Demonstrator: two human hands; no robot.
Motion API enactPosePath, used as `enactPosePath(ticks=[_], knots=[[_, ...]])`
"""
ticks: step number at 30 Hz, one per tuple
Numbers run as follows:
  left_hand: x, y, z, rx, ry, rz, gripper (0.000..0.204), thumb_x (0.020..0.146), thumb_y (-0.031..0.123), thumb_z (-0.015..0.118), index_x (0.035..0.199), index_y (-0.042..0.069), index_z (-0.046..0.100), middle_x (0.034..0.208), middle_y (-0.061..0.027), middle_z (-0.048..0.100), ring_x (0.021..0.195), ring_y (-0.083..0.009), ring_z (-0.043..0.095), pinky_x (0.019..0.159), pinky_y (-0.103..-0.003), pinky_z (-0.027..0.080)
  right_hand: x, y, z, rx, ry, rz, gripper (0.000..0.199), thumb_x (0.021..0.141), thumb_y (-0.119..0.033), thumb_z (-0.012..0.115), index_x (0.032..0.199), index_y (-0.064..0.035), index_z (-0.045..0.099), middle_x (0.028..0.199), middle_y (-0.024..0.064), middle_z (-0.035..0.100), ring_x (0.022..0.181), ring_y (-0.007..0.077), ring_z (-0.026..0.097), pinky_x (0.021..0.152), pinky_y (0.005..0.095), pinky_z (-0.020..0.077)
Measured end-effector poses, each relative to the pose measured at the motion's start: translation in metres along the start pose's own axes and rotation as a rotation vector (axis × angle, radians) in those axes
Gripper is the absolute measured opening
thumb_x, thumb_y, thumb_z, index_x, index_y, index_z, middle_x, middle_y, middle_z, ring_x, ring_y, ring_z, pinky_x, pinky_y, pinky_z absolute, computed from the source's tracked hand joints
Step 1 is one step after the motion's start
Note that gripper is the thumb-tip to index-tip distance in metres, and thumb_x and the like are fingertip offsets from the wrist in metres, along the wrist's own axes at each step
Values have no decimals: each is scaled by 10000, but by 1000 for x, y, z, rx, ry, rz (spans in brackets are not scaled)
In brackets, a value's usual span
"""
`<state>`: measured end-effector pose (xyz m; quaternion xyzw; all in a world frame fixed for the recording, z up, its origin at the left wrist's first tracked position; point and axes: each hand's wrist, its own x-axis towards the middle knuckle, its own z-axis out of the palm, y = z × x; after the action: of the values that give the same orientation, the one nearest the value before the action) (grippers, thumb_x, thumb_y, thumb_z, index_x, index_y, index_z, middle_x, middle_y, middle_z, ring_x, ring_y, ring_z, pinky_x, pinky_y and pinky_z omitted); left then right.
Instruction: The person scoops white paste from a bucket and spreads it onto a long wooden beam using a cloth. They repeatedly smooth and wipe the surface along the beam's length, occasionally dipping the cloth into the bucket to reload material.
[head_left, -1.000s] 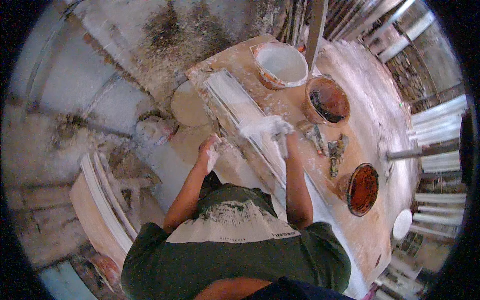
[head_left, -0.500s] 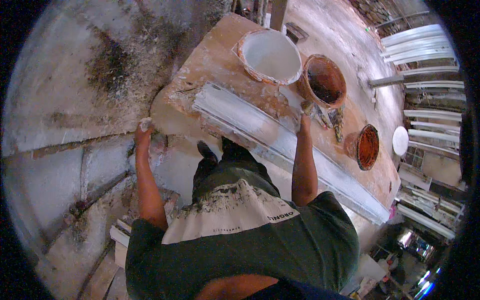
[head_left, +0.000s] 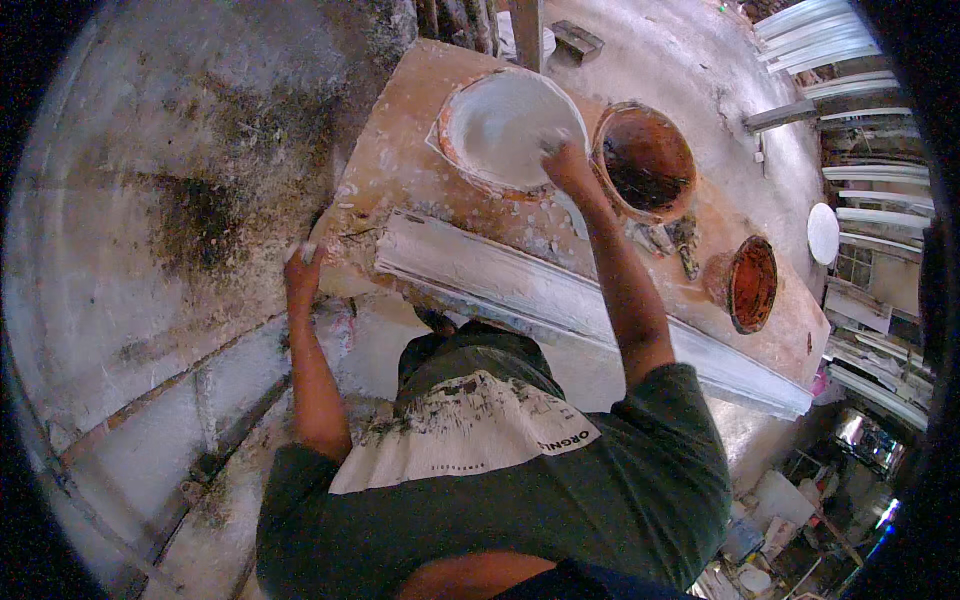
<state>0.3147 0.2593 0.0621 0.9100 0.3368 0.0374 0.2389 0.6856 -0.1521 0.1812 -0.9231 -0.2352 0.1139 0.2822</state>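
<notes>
Over the right part of a wide basin (head_left: 450, 118) of milky white liquid is my right hand (head_left: 562, 163); its fingers are whitened and smeared by motion, so their grip does not show. My left hand (head_left: 303, 264) is beside the near left corner of the worktable (head_left: 400, 95), fingers curled and white-smeared; what they hold, if anything, cannot be made out. Between my body and the basin, a long white grooved moulding (head_left: 480, 262) lies along the table's near edge, its upper face wet-looking and ridged.
Right of the basin stand a brown-orange bucket (head_left: 645, 160) with a dark inside and a smaller orange bucket (head_left: 752, 285). Crusted tools (head_left: 680, 245) lie between them. A stained wall (head_left: 180, 200) rises at left. Long white mouldings (head_left: 880, 215) are racked at far right.
My right hand has moved from above the moulding, away from me and left, to the basin. My left hand has shifted slightly right. The whole view has shifted a little.
</notes>
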Motion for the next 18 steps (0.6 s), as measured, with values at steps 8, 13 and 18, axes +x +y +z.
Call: enactPosePath(ticks=[8, 13, 18], knots=[[110, 322, 9, -999, -445, -116, 476, 816, 351, 607, 1148, 14, 547, 1087, -72, 575, 997, -162, 528, 869, -268, 397, 112, -5, 104, -515, -591, -359, 283, 717, -211, 554, 813, 42, 636, 845, 221, 631, 793, 362, 625, 695, 449, 496], [122, 352, 38, -1017, -512, -114, 425, 743, 234, 664, 1097, 17, 573, 992, -69, 613, 885, -172, 581, 792, -297, 450, 76, -10, 101, -538, -796, -713, 248, 692, -197, 564, 760, 26, 650, 773, 212, 635, 746, 344, 631, 678, 457, 493], [81, 352, 41, -1322, -392, -137, 306, 700, 69, 663, 998, 21, 614, 884, -46, 634, 785, -149, 600, 721, -294, 477, 57, -3, 84, -430, -443, -456, 216, 649, -156, 583, 742, 31, 638, 733, 209, 629, 694, 346, 623, 655, 445, 484]])
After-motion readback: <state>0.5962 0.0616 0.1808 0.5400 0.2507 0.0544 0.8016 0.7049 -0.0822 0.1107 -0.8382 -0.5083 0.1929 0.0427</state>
